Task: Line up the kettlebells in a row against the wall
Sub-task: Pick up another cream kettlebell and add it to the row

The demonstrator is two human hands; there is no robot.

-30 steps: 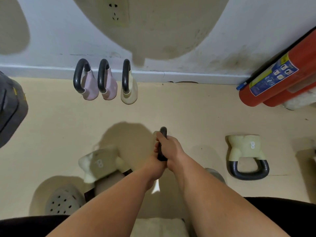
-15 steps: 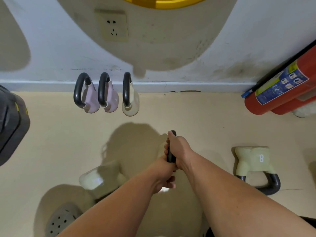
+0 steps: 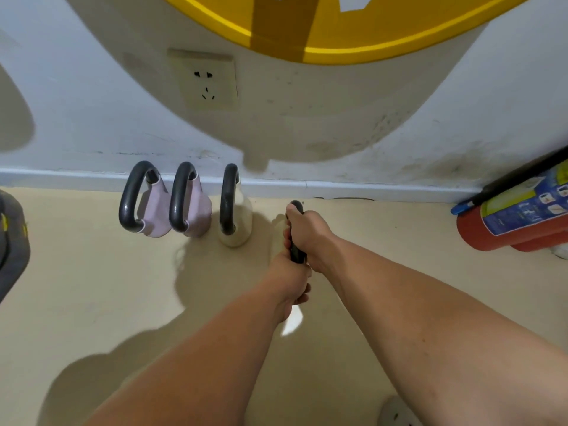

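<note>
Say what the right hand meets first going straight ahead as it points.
Likely the baseboard, just right of the cream kettlebell; bare floor lies between. The right hand grips a black handle; depth is unclear.

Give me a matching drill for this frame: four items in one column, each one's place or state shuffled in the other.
Items
1. cream kettlebell
2. fire extinguisher
3. wall socket
4. black handle

Place or state
A. gripped by left hand and right hand
B. far right of frame
C. upright beside a pink kettlebell
D. set in the wall

Pairs: 1-C, 2-B, 3-D, 4-A
</note>
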